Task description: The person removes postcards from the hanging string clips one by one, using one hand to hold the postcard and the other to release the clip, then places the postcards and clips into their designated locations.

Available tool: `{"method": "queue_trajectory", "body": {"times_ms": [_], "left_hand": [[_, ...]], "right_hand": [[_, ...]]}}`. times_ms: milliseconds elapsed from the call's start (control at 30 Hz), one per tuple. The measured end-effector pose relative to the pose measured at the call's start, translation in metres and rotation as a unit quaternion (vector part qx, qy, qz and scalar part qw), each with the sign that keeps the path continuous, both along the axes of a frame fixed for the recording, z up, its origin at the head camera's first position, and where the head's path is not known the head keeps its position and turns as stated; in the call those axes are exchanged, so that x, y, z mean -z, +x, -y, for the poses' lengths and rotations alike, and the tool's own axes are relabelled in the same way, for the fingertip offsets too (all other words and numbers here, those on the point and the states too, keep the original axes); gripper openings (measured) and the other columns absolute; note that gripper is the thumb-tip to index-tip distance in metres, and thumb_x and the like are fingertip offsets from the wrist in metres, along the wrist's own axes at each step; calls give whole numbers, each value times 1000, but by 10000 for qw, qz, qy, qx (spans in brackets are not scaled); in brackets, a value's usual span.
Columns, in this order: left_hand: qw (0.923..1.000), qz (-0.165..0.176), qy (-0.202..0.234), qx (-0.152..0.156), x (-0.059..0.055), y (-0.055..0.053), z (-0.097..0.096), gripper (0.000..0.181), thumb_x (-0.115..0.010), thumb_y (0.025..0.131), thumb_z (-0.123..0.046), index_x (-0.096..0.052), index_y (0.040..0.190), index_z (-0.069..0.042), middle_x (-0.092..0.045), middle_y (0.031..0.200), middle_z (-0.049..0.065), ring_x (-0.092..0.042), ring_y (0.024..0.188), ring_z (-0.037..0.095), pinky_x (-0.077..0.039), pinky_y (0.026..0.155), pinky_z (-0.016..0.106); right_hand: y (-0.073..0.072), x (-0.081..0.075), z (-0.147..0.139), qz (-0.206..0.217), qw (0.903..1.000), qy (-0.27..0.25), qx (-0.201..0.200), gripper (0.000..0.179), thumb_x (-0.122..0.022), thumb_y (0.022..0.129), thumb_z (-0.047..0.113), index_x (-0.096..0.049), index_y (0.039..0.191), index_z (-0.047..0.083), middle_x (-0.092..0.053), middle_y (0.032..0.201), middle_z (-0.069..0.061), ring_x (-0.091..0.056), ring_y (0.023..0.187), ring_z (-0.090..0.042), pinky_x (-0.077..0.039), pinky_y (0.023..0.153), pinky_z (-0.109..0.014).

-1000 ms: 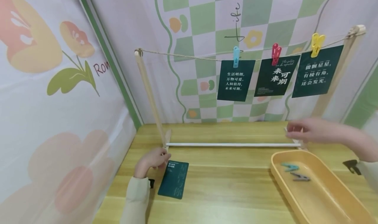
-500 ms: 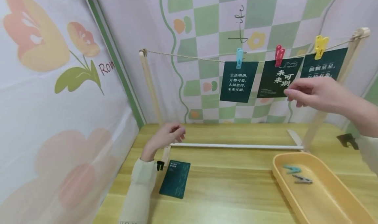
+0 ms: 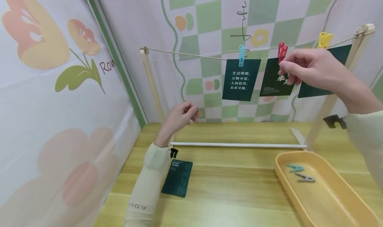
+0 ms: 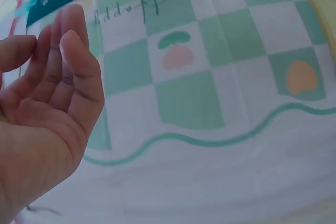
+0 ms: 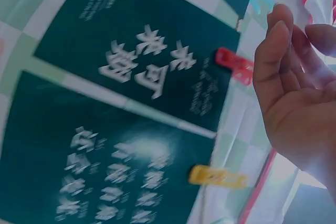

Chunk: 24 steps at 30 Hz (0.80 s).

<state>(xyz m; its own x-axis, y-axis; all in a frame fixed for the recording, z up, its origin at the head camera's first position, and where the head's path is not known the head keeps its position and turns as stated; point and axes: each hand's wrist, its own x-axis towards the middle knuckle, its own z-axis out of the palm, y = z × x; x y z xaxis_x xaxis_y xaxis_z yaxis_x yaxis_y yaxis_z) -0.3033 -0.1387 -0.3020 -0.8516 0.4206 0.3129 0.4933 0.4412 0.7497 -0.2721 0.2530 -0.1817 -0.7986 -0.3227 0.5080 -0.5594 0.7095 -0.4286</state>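
While your left hand (image 3: 180, 116) and right hand (image 3: 314, 69) hang empty, half-curled, the tray (image 3: 329, 197) holds a teal clip (image 3: 298, 168) and grey clip (image 3: 310, 179).

The left hand (image 3: 180, 117) hangs lower than the right hand (image 3: 318, 69), both with fingers loosely bent.
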Motion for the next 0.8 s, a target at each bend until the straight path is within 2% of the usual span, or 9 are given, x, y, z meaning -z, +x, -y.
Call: {"method": "queue_trajectory", "body": {"times_ms": [100,233,400,533,600,800], "left_hand": [[10000,-90,-24,-2,-10,-5,-13,25,-49,103,-34,-65,104,-15,-69,95,6,-69,82,17,-54,65,30],[9998,-148,29,-88,-24,-10,-28,25,-51,103,-33,-62,112,-13,-68,101,4,-67,85,17,-55,66,29],[9993,-197,132,-289,-32,-14,-43,28,-53,102,-32,-59,119,-11,-67,107,6,-68,90,21,-55,72,29],[9979,-222,406,-451,-29,-17,-55,32,-56,100,-34,-59,119,-8,-68,109,9,-66,94,21,-55,79,28],[9963,-294,583,-561,-28,-19,-60,34,-57,100,-36,-58,119,-8,-68,111,9,-65,96,19,-54,83,28],[9920,-513,894,-725,-29,-23,-74,41,-59,99,-35,-54,127,-6,-64,122,9,-63,108,21,-54,92,30]], "right_hand": [[3,-8,10,-270,9991,322,46,12,-60,98,23,-67,98,14,-66,72,1,-59,60,-9,-45,56,-14],[4,-20,26,-777,9934,830,161,15,-58,99,24,-67,103,12,-65,73,-2,-56,60,-3,-42,55,-15],[-3,-34,43,-1065,9872,1106,421,24,-55,99,27,-66,112,10,-69,77,-8,-49,58,7,-37,57,-17],[-12,-40,46,-785,9889,1125,569,32,-51,100,31,-63,119,10,-71,89,-13,-49,58,9,-37,57,-22],[-16,-42,47,-564,9908,1076,596,36,-48,101,34,-61,124,10,-70,101,-14,-53,60,8,-39,58,-21],[-28,-48,48,-16,9935,989,561,54,-43,102,41,-40,146,10,-55,136,-20,-61,56,-12,-44,54,-22]]}}
